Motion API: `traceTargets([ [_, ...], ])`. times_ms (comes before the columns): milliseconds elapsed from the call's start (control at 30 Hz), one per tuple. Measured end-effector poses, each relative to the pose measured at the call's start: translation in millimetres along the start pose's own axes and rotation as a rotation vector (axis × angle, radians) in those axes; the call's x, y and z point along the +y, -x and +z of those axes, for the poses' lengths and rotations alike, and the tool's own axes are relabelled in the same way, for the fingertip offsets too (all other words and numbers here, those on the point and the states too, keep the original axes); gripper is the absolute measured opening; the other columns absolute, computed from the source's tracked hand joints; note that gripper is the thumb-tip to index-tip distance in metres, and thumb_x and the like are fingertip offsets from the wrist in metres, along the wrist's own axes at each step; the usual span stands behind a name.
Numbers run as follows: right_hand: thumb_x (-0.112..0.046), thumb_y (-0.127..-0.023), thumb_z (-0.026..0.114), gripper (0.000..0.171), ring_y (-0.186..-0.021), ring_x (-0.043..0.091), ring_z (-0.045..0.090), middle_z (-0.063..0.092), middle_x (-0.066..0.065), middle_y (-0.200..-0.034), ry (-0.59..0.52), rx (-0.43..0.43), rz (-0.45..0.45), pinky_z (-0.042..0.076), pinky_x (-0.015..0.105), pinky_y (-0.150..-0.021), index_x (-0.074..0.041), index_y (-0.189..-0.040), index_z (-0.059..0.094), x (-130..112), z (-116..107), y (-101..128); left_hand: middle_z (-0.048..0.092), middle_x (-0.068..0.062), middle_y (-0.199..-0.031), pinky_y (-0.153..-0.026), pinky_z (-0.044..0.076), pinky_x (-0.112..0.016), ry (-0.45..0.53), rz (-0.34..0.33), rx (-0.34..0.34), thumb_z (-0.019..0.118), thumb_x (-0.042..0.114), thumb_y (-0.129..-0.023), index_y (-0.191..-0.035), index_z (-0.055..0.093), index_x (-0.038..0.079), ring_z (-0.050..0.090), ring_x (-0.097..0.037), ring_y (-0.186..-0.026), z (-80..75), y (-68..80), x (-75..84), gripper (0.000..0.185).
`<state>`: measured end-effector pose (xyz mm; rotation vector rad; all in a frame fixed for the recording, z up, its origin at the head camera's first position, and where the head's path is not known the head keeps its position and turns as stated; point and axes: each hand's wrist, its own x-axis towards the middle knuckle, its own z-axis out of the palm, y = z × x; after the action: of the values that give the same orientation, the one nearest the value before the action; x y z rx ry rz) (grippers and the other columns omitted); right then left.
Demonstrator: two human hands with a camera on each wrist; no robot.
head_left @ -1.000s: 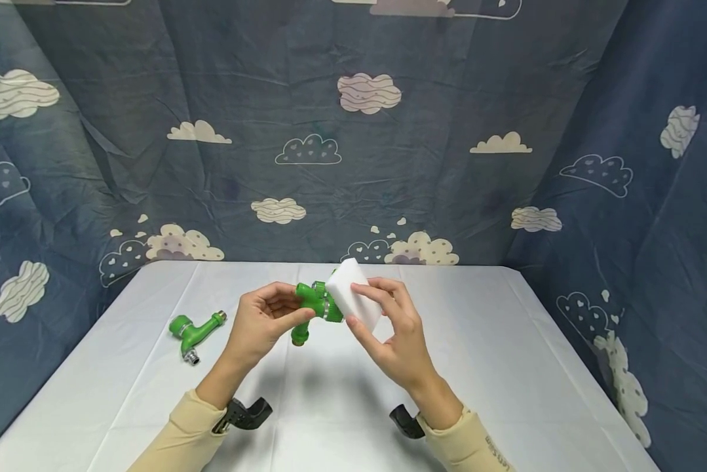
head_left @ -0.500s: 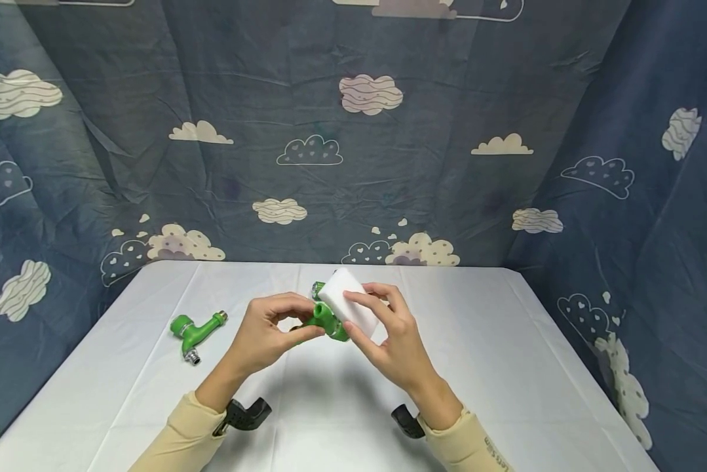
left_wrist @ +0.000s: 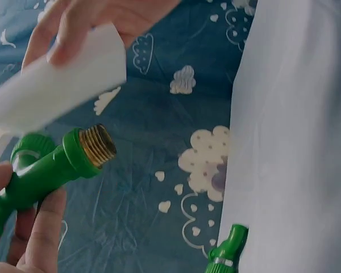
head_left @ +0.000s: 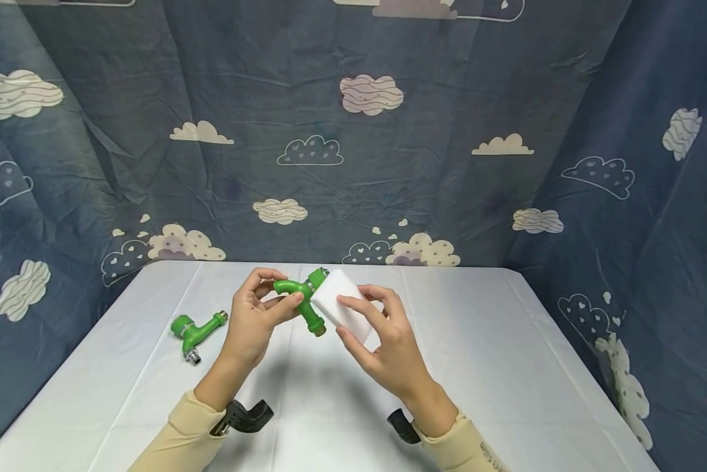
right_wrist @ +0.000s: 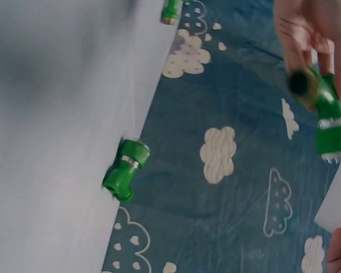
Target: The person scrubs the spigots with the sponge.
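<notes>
My left hand (head_left: 251,324) pinches a green plastic tap (head_left: 308,313) between thumb and fingers, above the table. Its brass threaded end (left_wrist: 98,146) points away from the hand in the left wrist view. Opposite it, my right hand (head_left: 397,347) grips a white sponge block (head_left: 343,303) by its sides. The sponge lies against or just beside the tap's knob (right_wrist: 333,136); whether they touch I cannot tell. A second green tap (head_left: 195,335), with a metal spout tip, rests on the table to the left.
Another green tap (right_wrist: 125,169) lies near the table's far edge in the right wrist view, mostly hidden behind my hands in the head view. A white cloth covers the table (head_left: 483,367). A dark blue cloud-patterned curtain (head_left: 424,183) stands behind and at both sides.
My left hand has turned the tap, so its spout now points left and its threaded end down. The sponge has shifted slightly left and down with my right hand.
</notes>
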<state>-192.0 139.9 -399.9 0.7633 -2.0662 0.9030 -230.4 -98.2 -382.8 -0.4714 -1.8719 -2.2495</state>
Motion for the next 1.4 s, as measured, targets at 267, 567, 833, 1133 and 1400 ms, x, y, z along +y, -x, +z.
traceTargets([
  [267,-0.019,-0.085,0.092,0.051,-0.119,0.033,0.061,0.062,0.017,-0.133,0.165,-0.024,-0.102,0.059,0.047,-0.092,-0.023,-0.132,0.074,0.9,10.9,5.2,0.069,-0.003,-0.098,-0.080,0.069,-0.034,-0.001,-0.043,0.088,0.078,-0.009,-0.091,-0.112,0.057,-0.003,0.080,-0.014,-0.083,5.6,2.0,1.6,0.031],
  [567,-0.019,-0.086,0.090,0.047,-0.115,0.034,0.063,0.063,0.015,-0.131,0.233,-0.073,-0.037,0.057,0.048,-0.093,-0.024,-0.130,0.074,16.2,9.1,7.3,0.070,-0.002,-0.093,-0.078,0.069,-0.036,0.040,0.002,0.214,0.078,-0.015,-0.088,-0.101,0.059,0.000,0.079,-0.015,-0.077,-1.1,-3.4,5.8,0.027],
  [833,-0.018,-0.089,0.088,0.046,-0.117,0.033,0.064,0.062,0.015,-0.133,0.127,-0.012,0.078,0.058,0.046,-0.087,-0.021,-0.132,0.073,26.2,-1.6,2.8,0.066,-0.004,-0.098,-0.088,0.068,-0.035,0.211,-0.010,0.280,0.071,-0.014,-0.095,-0.087,0.051,0.008,0.080,-0.017,-0.090,-6.8,-7.3,9.2,0.031],
  [1133,-0.013,-0.094,0.082,0.047,-0.117,0.023,0.063,0.067,0.002,-0.134,-0.182,0.060,0.235,0.050,0.032,-0.079,-0.023,-0.138,0.069,10.5,-0.2,-2.1,0.064,-0.001,-0.106,-0.098,0.065,-0.034,0.349,-0.135,0.176,0.063,-0.002,-0.105,-0.098,0.054,0.016,0.075,-0.015,-0.106,8.5,4.7,5.6,0.022],
  [1400,0.004,-0.095,0.074,0.051,-0.117,0.013,0.059,0.064,0.010,-0.136,-0.348,0.087,0.252,0.050,0.022,-0.082,-0.008,-0.143,0.060,-2.4,-3.0,3.9,0.073,0.001,-0.104,-0.090,0.065,-0.026,0.322,-0.195,0.055,0.066,-0.002,-0.104,-0.113,0.060,0.020,0.078,-0.014,-0.093,20.3,17.7,-7.2,0.024],
])
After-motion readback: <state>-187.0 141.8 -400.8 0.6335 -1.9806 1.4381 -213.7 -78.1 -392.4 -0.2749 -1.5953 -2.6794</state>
